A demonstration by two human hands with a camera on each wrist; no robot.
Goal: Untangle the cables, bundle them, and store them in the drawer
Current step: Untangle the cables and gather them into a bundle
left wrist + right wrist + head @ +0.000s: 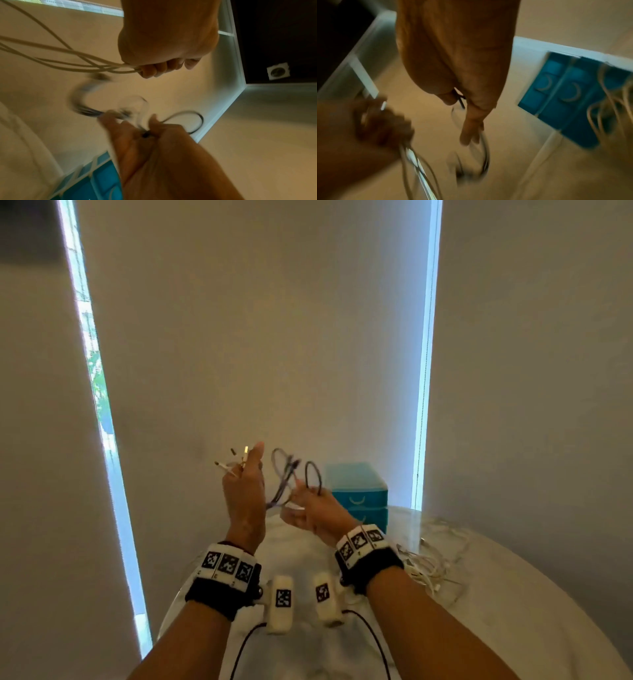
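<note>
Cables are what we have in both hands, lifted above the worktop [513, 594] and in front of the blue drawer unit [359, 491]. Our left hand [244, 491] is curled round a bunch of white cables [60, 59], with their plug ends [236, 460] sticking up past the fingers. Our right hand [310, 508] pinches a dark cable [313, 477] between thumb and fingers; it stands up in loops between the two hands, just left of the drawer unit. The wrist views are blurred around those loops, so we cannot tell exactly how the strands cross each other.

We judge that we are in the untangling step, working the dark cable free of the white ones. A second heap of white cables [431, 563] lies on the worktop just in front of the drawer unit and to its right, so the task looks far from finished. Both drawers we can see appear closed, and nothing looks bundled yet.

The next move, as we read it, calls for finding where the dark cable passes through the white bunch and drawing it out gently, without tightening any knot. Then we coil it, and one hand must come free to open a drawer.
</note>
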